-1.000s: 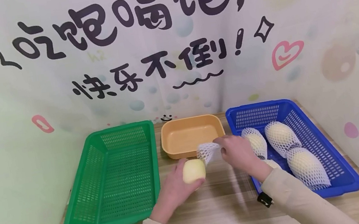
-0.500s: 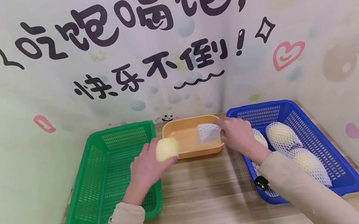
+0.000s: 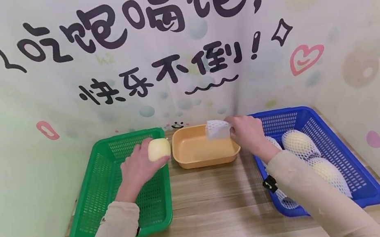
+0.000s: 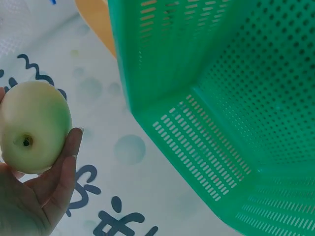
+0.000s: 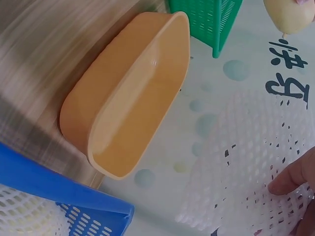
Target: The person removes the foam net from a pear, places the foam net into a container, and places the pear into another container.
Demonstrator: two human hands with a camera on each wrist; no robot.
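Note:
My left hand [image 3: 137, 168] grips a pale yellow pear [image 3: 159, 149] above the back right part of the green basket [image 3: 169, 198]. In the left wrist view the pear [image 4: 35, 125] shows its small dark end hollow, with fingers curved along its underside. A white foam fruit net [image 3: 217, 129] hangs from my right hand [image 3: 250, 134], pinched by the fingers over the orange plastic tub [image 3: 207, 161]. Close up in the right wrist view, the foam net [image 5: 246, 162] looks flattened, and a thumb presses on its mesh.
On the right, a blue basket [image 3: 369, 191] holds several pears in foam nets, such as one netted pear [image 3: 298, 142]; my right sleeve covers part of it. Wooden tabletop [image 3: 220, 213] lies between the baskets. A printed cloth backdrop [image 3: 188, 106] rises directly behind.
The pear and net have come apart. My left hand has carried the pear left and back from the table's middle to the green basket; my right hand has raised the net over the tub.

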